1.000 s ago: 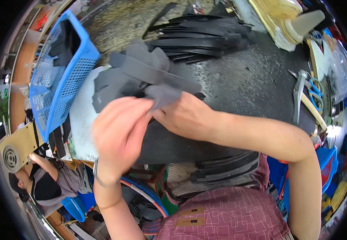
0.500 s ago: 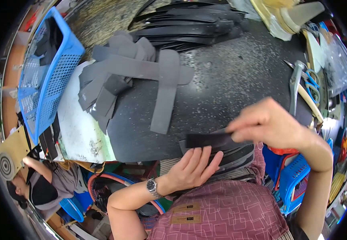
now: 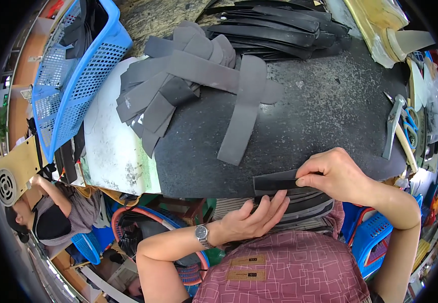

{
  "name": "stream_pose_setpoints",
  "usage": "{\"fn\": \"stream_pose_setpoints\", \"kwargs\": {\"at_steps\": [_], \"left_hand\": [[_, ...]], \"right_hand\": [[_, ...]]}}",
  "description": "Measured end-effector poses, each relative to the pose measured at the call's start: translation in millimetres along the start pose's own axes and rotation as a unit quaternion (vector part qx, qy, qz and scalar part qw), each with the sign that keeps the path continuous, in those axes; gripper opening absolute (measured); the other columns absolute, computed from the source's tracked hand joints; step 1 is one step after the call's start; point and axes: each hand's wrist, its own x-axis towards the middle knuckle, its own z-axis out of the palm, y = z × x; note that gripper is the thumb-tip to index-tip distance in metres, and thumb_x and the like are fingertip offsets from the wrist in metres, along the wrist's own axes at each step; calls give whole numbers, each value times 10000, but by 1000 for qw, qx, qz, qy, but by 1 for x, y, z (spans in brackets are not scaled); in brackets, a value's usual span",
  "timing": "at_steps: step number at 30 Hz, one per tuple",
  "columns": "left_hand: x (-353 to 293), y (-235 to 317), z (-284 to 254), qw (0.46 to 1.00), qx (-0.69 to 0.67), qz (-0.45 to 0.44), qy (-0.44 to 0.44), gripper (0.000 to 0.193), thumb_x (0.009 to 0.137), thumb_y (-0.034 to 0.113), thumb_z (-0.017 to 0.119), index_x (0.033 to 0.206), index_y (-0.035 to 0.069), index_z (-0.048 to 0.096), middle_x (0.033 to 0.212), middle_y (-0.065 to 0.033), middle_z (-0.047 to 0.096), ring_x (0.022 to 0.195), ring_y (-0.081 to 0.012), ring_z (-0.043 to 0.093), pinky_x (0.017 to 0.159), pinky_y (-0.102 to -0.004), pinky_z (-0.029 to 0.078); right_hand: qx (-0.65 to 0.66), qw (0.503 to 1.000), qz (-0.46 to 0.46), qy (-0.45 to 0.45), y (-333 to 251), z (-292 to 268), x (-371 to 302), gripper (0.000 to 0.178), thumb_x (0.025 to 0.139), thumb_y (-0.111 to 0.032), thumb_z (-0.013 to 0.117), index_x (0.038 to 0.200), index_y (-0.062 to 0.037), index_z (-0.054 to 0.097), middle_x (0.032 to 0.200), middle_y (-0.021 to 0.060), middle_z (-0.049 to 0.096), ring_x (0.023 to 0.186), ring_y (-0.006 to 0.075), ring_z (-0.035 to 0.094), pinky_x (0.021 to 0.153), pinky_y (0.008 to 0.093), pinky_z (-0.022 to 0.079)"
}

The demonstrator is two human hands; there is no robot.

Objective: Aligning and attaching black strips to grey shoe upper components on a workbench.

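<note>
— Head view, from the left: what shows?
— A blue basket [image 3: 72,76], then fanned grey strips [image 3: 188,86] on the black worktop [image 3: 325,106].
— The hands?
— The left hand [image 3: 251,219] lies open, palm up, below the table edge. The right hand [image 3: 335,174] pinches a dark strip [image 3: 274,182] at that edge.

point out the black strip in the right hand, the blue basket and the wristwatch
black strip [image 3: 274,182], head view, bare middle of the strip left of the fingers
blue basket [image 3: 80,88], head view, perforated side wall
wristwatch [image 3: 201,233], head view, round dial on the left wrist
</note>
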Motion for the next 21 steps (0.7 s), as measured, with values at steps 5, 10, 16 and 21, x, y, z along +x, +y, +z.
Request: {"fn": "stream_pose_setpoints", "kwargs": {"at_steps": [5, 10, 16, 21], "left_hand": [[4, -3, 2, 998, -65, -15, -4, 332, 907, 221, 465, 1196, 102, 576, 1242, -118, 577, 1106, -249, 546, 866, -329, 443], [4, -8, 6, 995, -95, -19, 3, 374, 928, 264, 500, 1277, 132, 472, 1225, -119, 573, 1083, -245, 563, 843, -352, 472], [20, -11, 3, 999, -37, -14, -26, 428, 912, 330, 517, 1269, 96, 535, 1080, -96, 597, 952, -194, 557, 723, -305, 441], [55, -19, -2, 993, -62, -24, -99, 600, 860, 497, 555, 1331, 127, 523, 899, -62, 478, 786, -199, 478, 629, -293, 389]], "right_hand": [[-32, 999, 0, 4, 1, 3, 2, 150, 791, -189, 669, 830, -46, 693, 748, 118, 664, 714, 302, 646, 656, 393, 498], [-56, 998, 20, 0, -2, -8, -5, 180, 771, -202, 693, 874, -54, 686, 742, 123, 665, 721, 296, 652, 645, 384, 502], [43, 989, 113, 83, 18, -32, -27, 181, 730, -115, 732, 872, -30, 657, 796, 119, 680, 734, 232, 678, 656, 321, 523], [-44, 992, 45, 113, 28, -20, -29, 182, 733, -146, 726, 838, -36, 627, 756, 91, 653, 714, 268, 656, 628, 359, 511]]}}
